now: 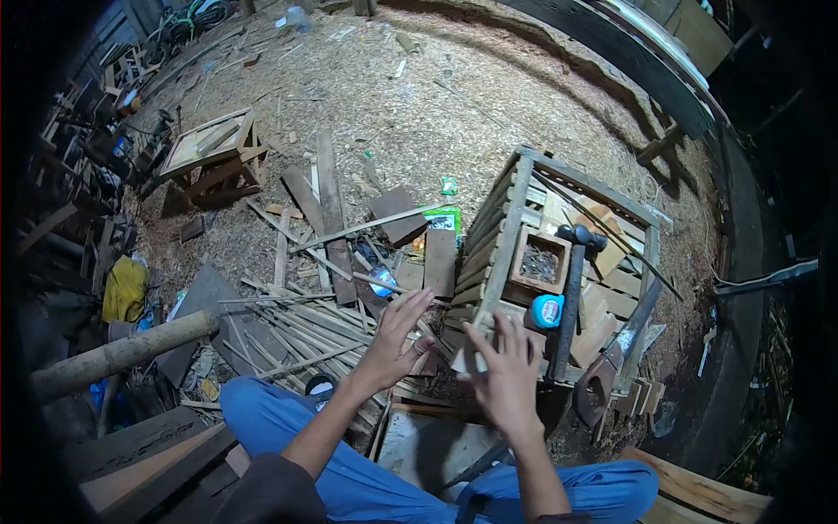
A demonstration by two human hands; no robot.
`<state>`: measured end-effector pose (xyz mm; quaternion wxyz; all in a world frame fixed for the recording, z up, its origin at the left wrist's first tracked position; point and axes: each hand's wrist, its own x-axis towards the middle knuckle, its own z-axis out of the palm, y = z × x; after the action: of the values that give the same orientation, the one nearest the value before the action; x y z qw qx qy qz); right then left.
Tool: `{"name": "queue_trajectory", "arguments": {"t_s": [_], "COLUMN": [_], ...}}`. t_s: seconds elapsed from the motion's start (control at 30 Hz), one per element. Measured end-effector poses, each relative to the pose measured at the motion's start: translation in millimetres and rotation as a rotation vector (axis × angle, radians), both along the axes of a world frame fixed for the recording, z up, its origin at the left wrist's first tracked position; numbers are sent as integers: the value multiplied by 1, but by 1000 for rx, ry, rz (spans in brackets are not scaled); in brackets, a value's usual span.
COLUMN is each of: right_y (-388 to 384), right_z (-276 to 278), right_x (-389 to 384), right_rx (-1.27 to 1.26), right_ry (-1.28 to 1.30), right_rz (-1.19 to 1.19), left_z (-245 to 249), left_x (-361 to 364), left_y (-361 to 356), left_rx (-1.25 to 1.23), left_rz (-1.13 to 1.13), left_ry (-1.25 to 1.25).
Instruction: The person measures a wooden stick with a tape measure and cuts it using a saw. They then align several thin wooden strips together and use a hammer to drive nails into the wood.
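Note:
My left hand [391, 342] is raised above the pile of thin wooden sticks [305, 327], its fingers stretched out and thumb apart, with nothing in it. At the near left corner of a slatted wooden crate [504, 249], my right hand [508, 371] has its fingers bent around a small pale piece of wood [469, 360]; the thumb is partly hidden. A hammer [572, 288] lies across the crate top. Close to my right fingers, a blue round container [547, 310] stands beside a square wooden box [539, 262] filled with small dark bits, possibly nails.
A handsaw [602, 375] leans at the crate's right side. Boards [332, 210] and a green packet [443, 218] lie ahead on shavings. A bamboo pole [131, 354] juts in from the left. A small wooden frame [214, 153] stands farther off. Planks [698, 485] lie near my knee.

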<state>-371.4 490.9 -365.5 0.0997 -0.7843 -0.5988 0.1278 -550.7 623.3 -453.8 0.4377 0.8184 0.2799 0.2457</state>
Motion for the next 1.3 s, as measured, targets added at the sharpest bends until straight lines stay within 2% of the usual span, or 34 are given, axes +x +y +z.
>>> {"name": "queue_trajectory", "arguments": {"t_s": [0.23, 0.3, 0.37, 0.43, 0.57, 0.7, 0.77, 0.8, 0.9, 0.97, 1.1, 1.13, 1.17, 1.2, 1.23, 1.3], "right_y": [24, 37, 52, 58, 66, 93, 100, 102, 97, 89, 73, 67, 62, 50, 32, 14], "right_z": [12, 34, 45, 38, 0, -42, -65, -76, -117, -146, -204, -216, -227, -246, -250, -249], "right_x": [-19, -37, -57, -83, -124, -153, -164, -170, -180, -184, -176, -170, -161, -150, -144, -148], "right_rx": [-279, -261, -241, -67, -29, 122, 196, 241, 281, 297, 246, 172, 98, -2, -6, -150], "right_ry": [-22, -108, -21, 15, 96, 163, 196, 201, 224, 186, 220, 219, 212, 235, 220, 50], "right_rz": [-119, -117, -116, -41, 90, 175, 229, 247, 290, 296, 375, 401, 430, 402, 410, 513], "left_z": [13, 12, 23, 21, 19, 9, 2, 6, -9, -24, -71, -71, -68, -32, 4, 63], "left_x": [-46, -63, -78, -94, -121, -151, -169, -177, -204, -218, -246, -261, -273, -288, -296, -314], "left_y": [33, 30, 21, 15, 17, 34, 33, 29, 6, -15, -53, -61, -67, -61, -52, -23], "left_rx": [57, 1, -104, -119, -48, 69, 48, 141, 85, 120, -26, 87, 201, 99, 91, 377], "left_rz": [54, 180, 230, 266, 357, 548, 737, 783, 862, 859, 841, 755, 666, 609, 617, 748], "left_ry": [115, 96, 82, 119, 182, 186, 197, 191, 148, 159, 243, 419, 582, 723, 710, 531]}}
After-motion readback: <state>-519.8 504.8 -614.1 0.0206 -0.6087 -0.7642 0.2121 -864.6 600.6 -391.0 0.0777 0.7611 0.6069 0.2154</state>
